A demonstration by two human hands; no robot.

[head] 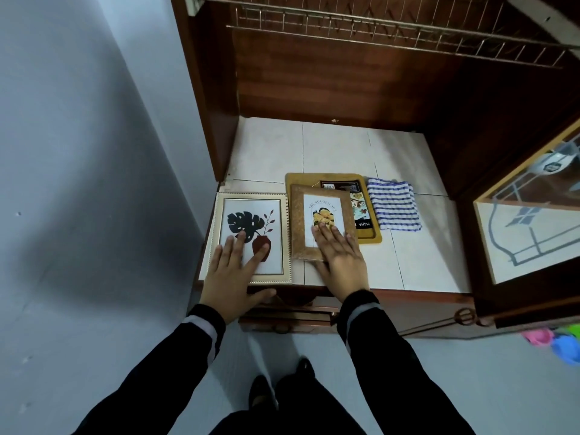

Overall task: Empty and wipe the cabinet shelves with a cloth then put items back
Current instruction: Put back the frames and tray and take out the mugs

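From the head camera you are looking down into the open cabinet, and both of your hands lie flat on picture frames at the front of the tiled shelf (339,146). Your left hand (233,271) rests with straight fingers on the glass of the pale metal frame (251,208) holding the leaf-and-vase print, the thumb hanging off over the shelf's front edge. Your right hand (340,262) lies spread on the lower part of the brown frame (298,221), the fingertips reaching onto its picture. Neither hand curls round anything: the two are apart, one per frame, only pressing or touching. The brown frame lies partly over a yellow tray (326,177) that also carries a dark printed card. Just to the right of the tray the striped cloth (394,204) lies folded on the tiles, touched by neither hand. The back half of the shelf is bare tile, the wire rack (376,29) above carries nothing, and the glass door (527,221) stands open at the right. As for progress, the frames could be awaiting removal or freshly returned, and this view does not settle which. With the cloth folded neatly and everything on the shelf, I would judge that you are either at the very start or at the final tidying.
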